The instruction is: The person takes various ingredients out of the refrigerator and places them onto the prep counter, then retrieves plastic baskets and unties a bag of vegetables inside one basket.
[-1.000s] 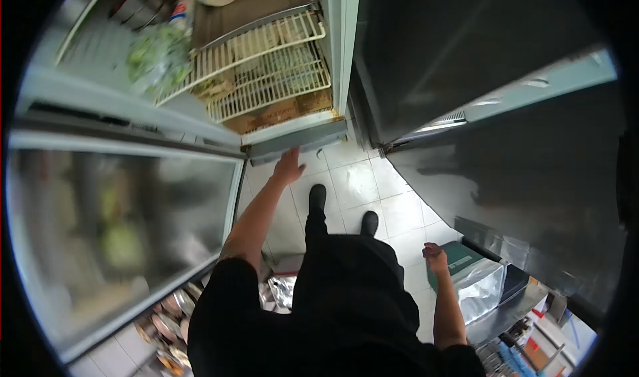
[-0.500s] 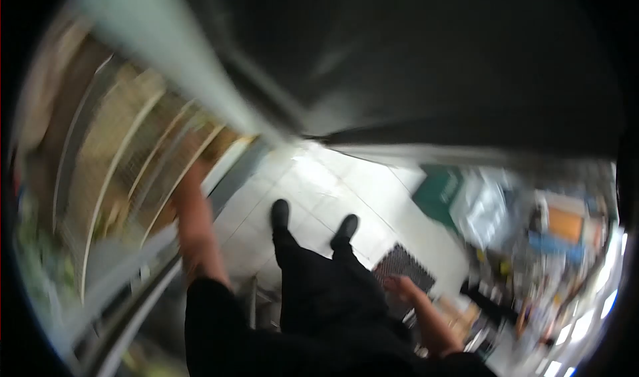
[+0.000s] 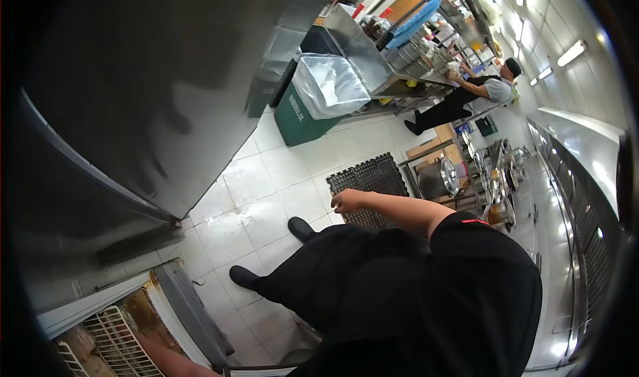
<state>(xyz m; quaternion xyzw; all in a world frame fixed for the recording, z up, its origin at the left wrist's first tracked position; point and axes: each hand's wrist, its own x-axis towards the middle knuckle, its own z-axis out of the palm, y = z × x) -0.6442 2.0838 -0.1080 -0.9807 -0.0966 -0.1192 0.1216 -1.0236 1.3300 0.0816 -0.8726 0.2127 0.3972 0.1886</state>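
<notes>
At eight o'clock, my left hand (image 3: pixel 149 348) reached in beside the white wire shelf (image 3: pixel 114 334), grip too hidden to tell; my right hand (image 3: pixel 345 200) hung half-curled, seemingly empty, by the black perforated mat (image 3: pixel 373 176) towards three.

White capital lettering on side of green bin (image 3: pixel 308 125), just below clear liner folded over rim. Letters run along slant, stacked in one line; first appear to be "BA", last two appear to be "OK", middle ones too small and soft to read surely. Short red lettering on black right sleeve (image 3: pixel 489 238), near cuff, just above bare forearm; too small to make out. No other text, label, brand, number or sign can be read.
</notes>
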